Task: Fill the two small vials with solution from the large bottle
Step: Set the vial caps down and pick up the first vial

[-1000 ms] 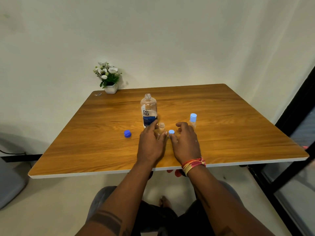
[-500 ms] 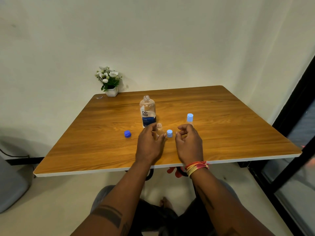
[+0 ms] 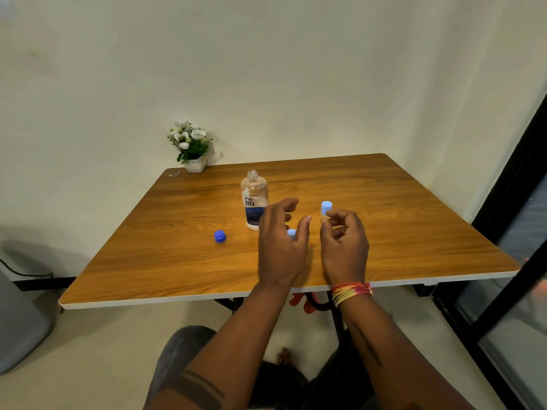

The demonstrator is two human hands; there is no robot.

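The large clear bottle (image 3: 254, 199) with a blue label stands uncapped at the table's middle. Its dark blue cap (image 3: 220, 236) lies to the left of it. My left hand (image 3: 281, 244) hovers just right of the bottle, fingers spread and holding nothing. A light blue vial cap (image 3: 291, 234) shows between its thumb and fingers, on the table behind the hand. The open vial is hidden by that hand. My right hand (image 3: 343, 244) is lifted with loosely curled fingers. Its fingertips are right beside the capped vial (image 3: 326, 208); I cannot tell if they touch it.
A small white pot of flowers (image 3: 192, 149) sits at the wooden table's (image 3: 148, 261) far left corner. A black door frame (image 3: 509, 202) runs along the right. A grey object (image 3: 20, 321) stands on the floor at the left.
Both hands have lifted off the table and spread apart. The left hand now covers the open vial; the right hand has moved toward the capped vial.
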